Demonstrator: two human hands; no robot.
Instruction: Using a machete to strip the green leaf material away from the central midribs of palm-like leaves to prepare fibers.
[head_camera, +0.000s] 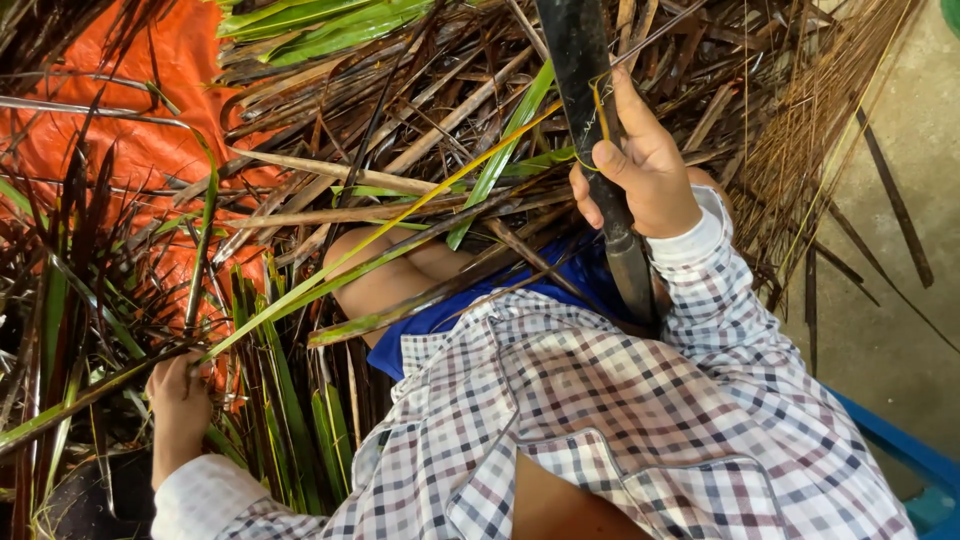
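Leaf strip (380, 235), long and thin and green with a yellow edge, runs across the middle from the low left up to the right. The right hand (640, 175) is closed tight around a dark blade (590, 120) that stands almost straight up, and its thumb presses the far end of the strip against the blade. The left hand (180, 400) is down at the near left, with its fingers curled shut on the other end of the strip and some leaves beside it. Both arms wear a checked shirt (600, 420) with white cuffs. Blue shorts (500, 300) and a bare knee show just under the strip. All around lies a big messy pile of dry brown leaves (440, 90), mixed with fresh green leaves (290, 400) at the near left and far top. Under the pile on the left is an orange sheet (150, 130). On the right is a grey concrete floor (900, 200) with a few loose brown strips on it. At the near right corner is the edge of a blue seat (900, 450).
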